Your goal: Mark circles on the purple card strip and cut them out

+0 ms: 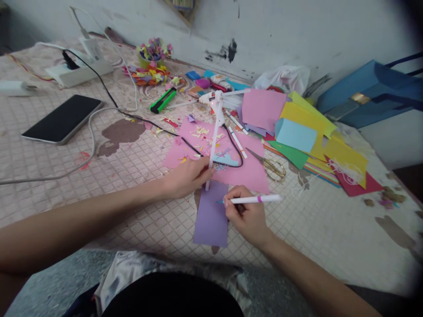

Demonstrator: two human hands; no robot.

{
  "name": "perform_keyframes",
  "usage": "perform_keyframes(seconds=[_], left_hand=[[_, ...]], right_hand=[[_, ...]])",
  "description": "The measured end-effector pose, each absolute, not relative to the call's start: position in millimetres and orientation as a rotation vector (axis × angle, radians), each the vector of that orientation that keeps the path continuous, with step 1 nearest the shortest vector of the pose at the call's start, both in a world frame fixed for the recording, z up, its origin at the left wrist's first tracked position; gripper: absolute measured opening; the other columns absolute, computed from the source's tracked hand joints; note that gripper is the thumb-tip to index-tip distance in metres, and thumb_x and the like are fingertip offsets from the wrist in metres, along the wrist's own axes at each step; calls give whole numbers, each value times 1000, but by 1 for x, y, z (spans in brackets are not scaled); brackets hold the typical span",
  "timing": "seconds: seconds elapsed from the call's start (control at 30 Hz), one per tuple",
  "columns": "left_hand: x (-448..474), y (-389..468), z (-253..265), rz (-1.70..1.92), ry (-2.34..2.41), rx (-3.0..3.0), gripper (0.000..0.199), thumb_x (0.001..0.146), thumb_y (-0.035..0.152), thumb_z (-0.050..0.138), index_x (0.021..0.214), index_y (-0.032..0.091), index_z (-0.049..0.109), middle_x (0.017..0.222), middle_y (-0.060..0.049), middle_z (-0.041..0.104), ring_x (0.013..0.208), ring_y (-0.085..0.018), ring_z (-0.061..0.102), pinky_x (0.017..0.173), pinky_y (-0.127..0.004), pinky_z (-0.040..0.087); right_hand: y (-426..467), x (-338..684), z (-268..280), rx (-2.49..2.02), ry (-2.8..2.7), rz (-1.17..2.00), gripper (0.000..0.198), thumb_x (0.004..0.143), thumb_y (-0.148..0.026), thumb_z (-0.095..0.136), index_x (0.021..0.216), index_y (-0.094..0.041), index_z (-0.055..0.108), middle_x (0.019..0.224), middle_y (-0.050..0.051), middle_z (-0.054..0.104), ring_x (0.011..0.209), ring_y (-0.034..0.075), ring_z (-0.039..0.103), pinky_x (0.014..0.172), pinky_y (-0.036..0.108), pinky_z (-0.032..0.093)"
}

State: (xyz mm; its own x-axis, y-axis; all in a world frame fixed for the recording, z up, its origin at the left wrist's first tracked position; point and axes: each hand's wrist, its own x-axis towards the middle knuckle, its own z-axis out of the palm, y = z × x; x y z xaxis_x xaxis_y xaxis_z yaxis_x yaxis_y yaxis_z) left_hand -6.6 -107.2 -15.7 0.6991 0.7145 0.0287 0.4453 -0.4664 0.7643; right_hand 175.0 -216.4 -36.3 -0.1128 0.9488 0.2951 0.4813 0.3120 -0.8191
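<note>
My left hand (187, 177) is closed on the lower part of a long, narrow, whitish translucent strip (216, 132). The strip's near end lies over the top of a purple paper rectangle (210, 224). In my right hand (248, 218) is a white marker (269, 199) with a pink band, held like a pen, its tip over the purple paper. Beyond both hands lies a pink sheet (244, 178) strewn with paper scraps. A white glue gun (216, 108) stands at its far side, its cord curving across the sheet. Gold-handled scissors (274, 169) rest to the right.
Coloured papers (343, 136) are piled at the right, near a blue bag (370, 94). A green cutter (163, 100), a tub of paper pieces (153, 55), a tablet (62, 119) and a power strip (79, 72) lie on the left. Cables cross the quilted tablecloth (132, 220).
</note>
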Motion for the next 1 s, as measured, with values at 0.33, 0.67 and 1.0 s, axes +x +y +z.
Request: perform_keyframes(seconds=[0.33,0.67,1.0], left_hand=[[-7,-107,-14,420,886,2140,23,97,32,37,83,18,49,76,-2,64,67,-14,59,64,-27,44],[-6,-107,-14,413,906,2123,22,97,32,39,83,18,49,76,-2,65,68,-15,60,65,-27,45],[-7,-107,-15,426,916,2157,23,97,32,38,82,18,49,74,-1,62,64,-14,57,61,-26,42]], right_hand=[[-216,173,-36,-1349,-1811,676,9,81,-13,53,77,-20,53,63,-4,52,49,8,45,45,20,34],[-214,172,-36,-1361,-1824,685,8,82,-14,52,76,-20,52,61,-5,50,48,8,43,45,20,34],[-212,172,-36,-1378,-1885,673,9,84,-16,52,76,-21,51,61,-5,50,51,9,45,48,21,35]])
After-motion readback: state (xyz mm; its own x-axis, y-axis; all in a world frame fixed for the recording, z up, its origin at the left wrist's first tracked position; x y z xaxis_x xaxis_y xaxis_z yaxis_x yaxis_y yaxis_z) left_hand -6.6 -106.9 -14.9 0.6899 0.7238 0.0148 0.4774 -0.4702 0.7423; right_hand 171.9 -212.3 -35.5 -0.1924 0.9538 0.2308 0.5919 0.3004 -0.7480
